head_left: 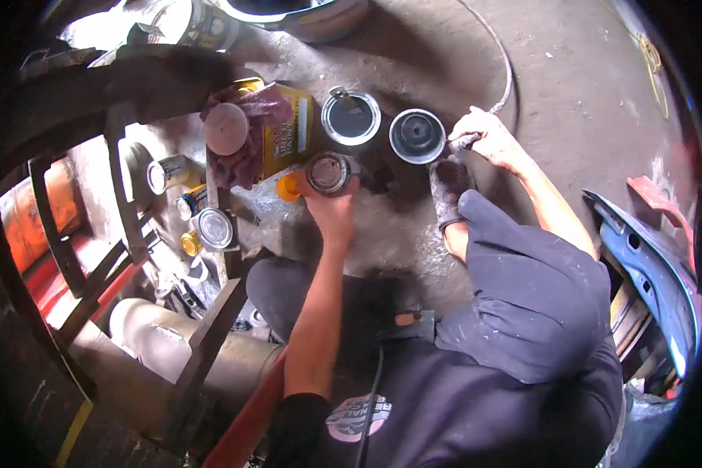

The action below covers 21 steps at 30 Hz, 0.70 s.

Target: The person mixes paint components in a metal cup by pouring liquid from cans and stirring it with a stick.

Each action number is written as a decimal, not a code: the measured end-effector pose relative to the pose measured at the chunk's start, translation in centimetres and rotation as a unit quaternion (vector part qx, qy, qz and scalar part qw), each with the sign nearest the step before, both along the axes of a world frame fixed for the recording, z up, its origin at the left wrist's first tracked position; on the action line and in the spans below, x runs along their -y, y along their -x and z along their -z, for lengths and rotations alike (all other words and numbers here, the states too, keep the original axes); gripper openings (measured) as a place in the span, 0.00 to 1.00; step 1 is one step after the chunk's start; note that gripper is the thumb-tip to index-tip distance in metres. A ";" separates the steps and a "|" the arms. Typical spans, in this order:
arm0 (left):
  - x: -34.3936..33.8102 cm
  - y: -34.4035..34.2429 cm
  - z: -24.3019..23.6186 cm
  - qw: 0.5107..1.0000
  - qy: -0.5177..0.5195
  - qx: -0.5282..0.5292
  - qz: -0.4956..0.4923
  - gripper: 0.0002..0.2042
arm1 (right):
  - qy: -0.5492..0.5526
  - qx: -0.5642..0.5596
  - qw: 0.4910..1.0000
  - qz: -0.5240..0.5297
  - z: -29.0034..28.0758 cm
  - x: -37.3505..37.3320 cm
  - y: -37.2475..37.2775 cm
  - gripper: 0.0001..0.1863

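My left hand [327, 209] is closed round a metal can [329, 171], with an orange cap [289, 186] beside its fingers. My right hand [488, 139] grips a grey fitting [464, 142] by a round container with a dark inside [416, 136]; a hose [506, 82] runs up from near that hand. An open can of dark liquid [350, 120] stands just left of that container. Further left, a pink cloth [249, 156] and a pale lid [226, 128] lie on a yellow tin [295, 132].
A dark metal frame [113, 179], small cans [214, 228] and a pale cylinder [156, 335] crowd the left. A blue panel [647, 273] stands at the right. My own foot [448, 199] is below my right hand. A large round vessel [304, 23] sits at the back.
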<state>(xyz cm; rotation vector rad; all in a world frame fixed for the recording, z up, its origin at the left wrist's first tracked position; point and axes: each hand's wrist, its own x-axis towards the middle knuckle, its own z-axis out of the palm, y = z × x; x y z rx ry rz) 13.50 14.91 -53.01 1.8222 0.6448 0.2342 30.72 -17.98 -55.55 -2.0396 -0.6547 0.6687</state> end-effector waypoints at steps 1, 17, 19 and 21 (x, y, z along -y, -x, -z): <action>0.1 0.0 0.7 0.999 0.003 -0.026 -0.026 0.44 | 0.016 0.002 1.000 0.010 0.2 0.3 -0.5 0.23; -0.6 3.2 4.2 0.990 -0.094 -0.103 -0.024 0.44 | 0.090 -0.109 0.990 0.025 2.3 -0.6 -5.1 0.23; -0.8 4.5 4.9 0.993 -0.088 -0.068 -0.022 0.43 | 0.117 -0.098 0.988 0.022 2.4 -0.7 -5.4 0.20; -0.6 6.3 4.8 0.989 0.038 -0.114 -0.087 0.40 | 0.140 -0.038 0.989 0.007 2.6 -0.9 -5.7 0.18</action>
